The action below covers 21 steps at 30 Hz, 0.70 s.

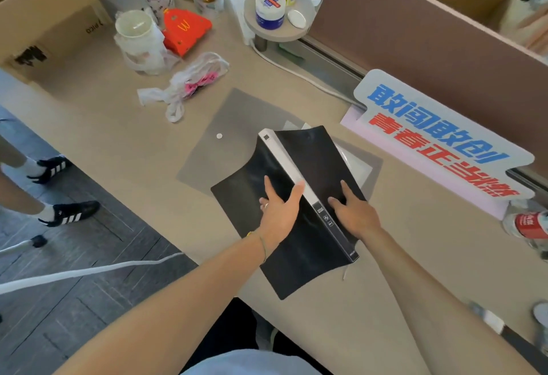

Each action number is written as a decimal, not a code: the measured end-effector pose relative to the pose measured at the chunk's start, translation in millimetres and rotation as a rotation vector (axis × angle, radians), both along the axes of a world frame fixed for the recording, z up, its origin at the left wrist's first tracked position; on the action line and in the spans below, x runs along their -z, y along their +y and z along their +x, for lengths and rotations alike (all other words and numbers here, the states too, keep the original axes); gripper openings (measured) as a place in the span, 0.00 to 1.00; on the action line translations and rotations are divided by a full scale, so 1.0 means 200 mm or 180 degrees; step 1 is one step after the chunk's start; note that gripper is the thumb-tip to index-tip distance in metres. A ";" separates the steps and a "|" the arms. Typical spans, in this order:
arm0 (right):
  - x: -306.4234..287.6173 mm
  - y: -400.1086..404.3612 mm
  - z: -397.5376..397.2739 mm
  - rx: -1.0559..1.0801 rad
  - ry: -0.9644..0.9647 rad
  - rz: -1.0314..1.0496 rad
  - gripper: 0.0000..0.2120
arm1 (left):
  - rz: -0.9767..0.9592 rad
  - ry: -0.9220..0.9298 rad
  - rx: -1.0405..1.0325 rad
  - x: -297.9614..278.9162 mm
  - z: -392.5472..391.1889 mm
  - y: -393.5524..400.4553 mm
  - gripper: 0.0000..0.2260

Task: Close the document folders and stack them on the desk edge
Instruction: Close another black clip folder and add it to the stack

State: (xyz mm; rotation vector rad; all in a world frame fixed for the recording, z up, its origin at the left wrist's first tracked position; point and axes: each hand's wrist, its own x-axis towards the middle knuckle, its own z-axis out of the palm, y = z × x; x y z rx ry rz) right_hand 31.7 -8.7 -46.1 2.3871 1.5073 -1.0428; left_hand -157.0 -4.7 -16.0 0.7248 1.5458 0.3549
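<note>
The black folder [296, 211] lies on the counter [118, 143], spine up, with both covers splayed outward like a tent. Its white spine strip [292, 167] runs diagonally from upper left to lower right. The lower corner of the folder reaches the near edge of the counter.

The left hand [278, 208] rests on the left cover, palm down. The fingers are spread flat, and the thumb lies against the spine strip. This grip is spread and pinches nothing. The right hand [354, 211] rests on the right cover, palm down, fingers spread flat. This grip is also spread and presses on the cover without enclosing it.

A grey translucent folder [225, 137] with a white snap button [219, 136] lies flat on the counter, partly under the black folder. Its visible part extends up and to the left.

Other items on the counter:
- A printed sign [439, 134] with blue and red characters stands to the right of the folders.
- A crumpled plastic bag [189, 87] lies beyond the grey folder.
- A red carton [185, 29] and a white cup [138, 34] stand farther back.
- A cardboard box [44, 10] occupies the far left corner.
</note>
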 end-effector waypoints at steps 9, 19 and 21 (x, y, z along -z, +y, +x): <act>-0.06 -0.07 -0.05 0.0281 0.0393 0.0069 0.33 | 0.1058 0.0395 0.0130 -0.10 0.08 -0.02 0.48; -0.14 -0.18 -0.14 0.0470 0.0911 0.0060 0.30 | 0.2182 0.1542 0.1089 -0.25 0.06 -0.10 0.26; -0.15 -0.21 -0.15 0.0505 0.0980 0.0134 0.30 | 0.2144 0.1569 0.1054 -0.27 0.05 -0.09 0.21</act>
